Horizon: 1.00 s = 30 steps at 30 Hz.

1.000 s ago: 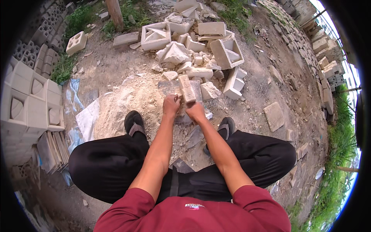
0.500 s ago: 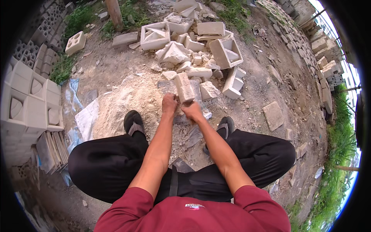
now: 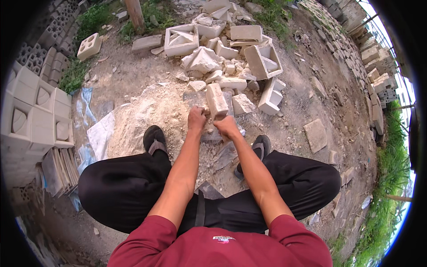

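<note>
In the middle, my right hand (image 3: 226, 126) is closed on the near end of a long, pale concrete block (image 3: 216, 100). The block points away from me over a flat grey slab (image 3: 191, 97) on the ground. Just left of it, my left hand (image 3: 197, 119) is closed with its fingers curled together near the slab's near-left part. Whatever those fingers hold, if anything, is too small to make out. Whitish crumbs and dust lie on and around the slab. A heap of pale rubble powder (image 3: 149, 120) spreads to its left.
Broken blocks (image 3: 202, 60) and hollow square pieces (image 3: 263, 62) pile up beyond the slab. Stacked pale blocks (image 3: 38, 109) stand at left, above leaning flat tiles (image 3: 61, 173). A square slab (image 3: 315, 135) lies at right. My sandalled feet flank the work spot.
The block in my right hand has shifted slightly to the right, away from my left hand. My left hand stays almost in place. The whole view has moved a little.
</note>
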{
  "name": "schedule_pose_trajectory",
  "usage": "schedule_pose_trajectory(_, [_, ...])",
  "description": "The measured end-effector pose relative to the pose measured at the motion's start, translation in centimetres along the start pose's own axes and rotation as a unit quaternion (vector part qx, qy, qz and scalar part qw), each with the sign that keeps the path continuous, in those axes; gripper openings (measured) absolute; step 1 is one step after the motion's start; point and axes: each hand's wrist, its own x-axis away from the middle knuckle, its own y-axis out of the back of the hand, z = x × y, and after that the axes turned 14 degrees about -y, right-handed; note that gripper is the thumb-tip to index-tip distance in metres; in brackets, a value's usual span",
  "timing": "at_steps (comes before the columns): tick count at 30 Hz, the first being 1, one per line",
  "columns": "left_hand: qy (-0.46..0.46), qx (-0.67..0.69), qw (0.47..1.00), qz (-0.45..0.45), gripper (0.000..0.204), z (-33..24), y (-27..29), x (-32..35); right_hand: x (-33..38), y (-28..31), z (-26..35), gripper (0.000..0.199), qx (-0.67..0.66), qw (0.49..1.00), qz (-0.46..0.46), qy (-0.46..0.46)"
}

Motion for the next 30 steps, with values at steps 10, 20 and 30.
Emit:
schedule_pose_trajectory(10, [-0.039,0.057,0.998,-0.002,0.020,0.5,-0.9,-0.7,-0.3,-1.8,-2.9,0.043,-0.037,0.968,-0.156,0.194])
schedule_pose_trajectory(20, [-0.023,0.057,0.998,0.001,0.019,0.1,0.2,-0.2,1.1,-0.8,1.6,0.036,-0.125,0.959,-0.141,0.212])
schedule_pose_trajectory(30, [-0.012,0.061,0.998,-0.009,0.018,0.5,-0.6,0.2,0.9,1.3,1.8,0.037,-0.125,0.977,-0.087,0.152])
